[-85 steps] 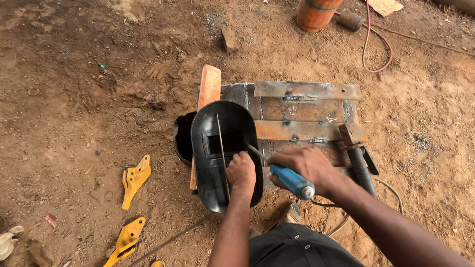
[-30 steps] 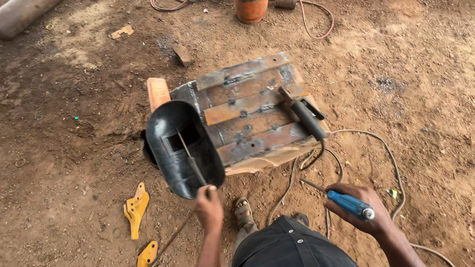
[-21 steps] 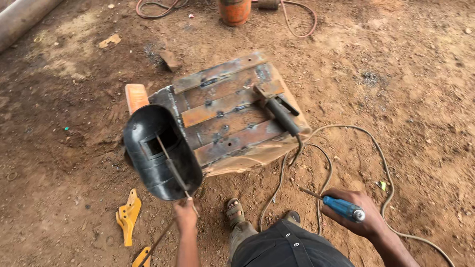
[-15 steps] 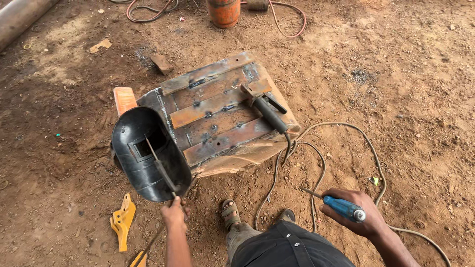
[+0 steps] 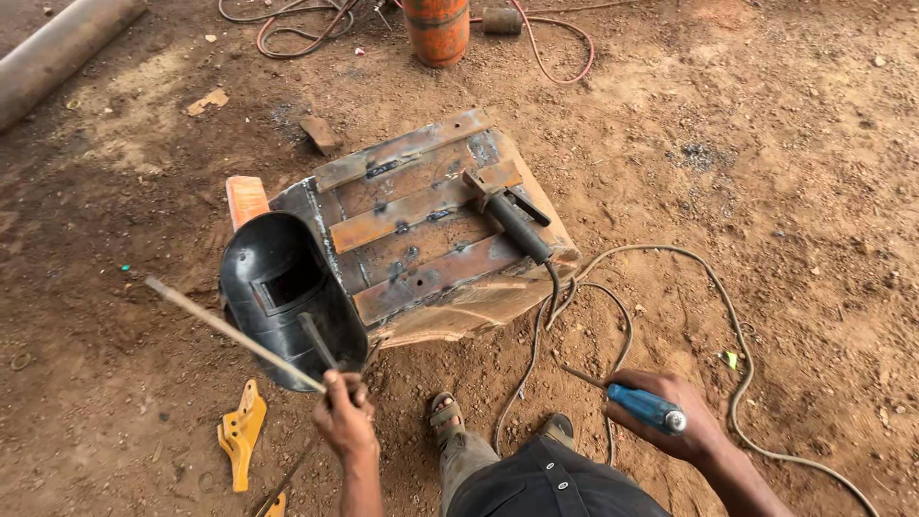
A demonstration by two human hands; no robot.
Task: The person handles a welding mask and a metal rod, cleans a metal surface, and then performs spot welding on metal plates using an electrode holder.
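One thin grey welding rod (image 5: 230,330) slants from the left hand (image 5: 345,421).

The left hand (image 5: 347,421) is raised in front of the body, forearm running straight up from the lower edge of the view, bare to the wrist. Its grip is closed, fingers (image 5: 335,388) curled tight with the knuckles turned up. The right hand (image 5: 675,421) sits well apart from it, out to the person's right, forearm coming in at a slant from the lower right corner. Its grip is also closed into a fist, thumb lying along the top and the back of the hand facing up. Below and between the two grips, both legs stand bent, the feet in sandals.
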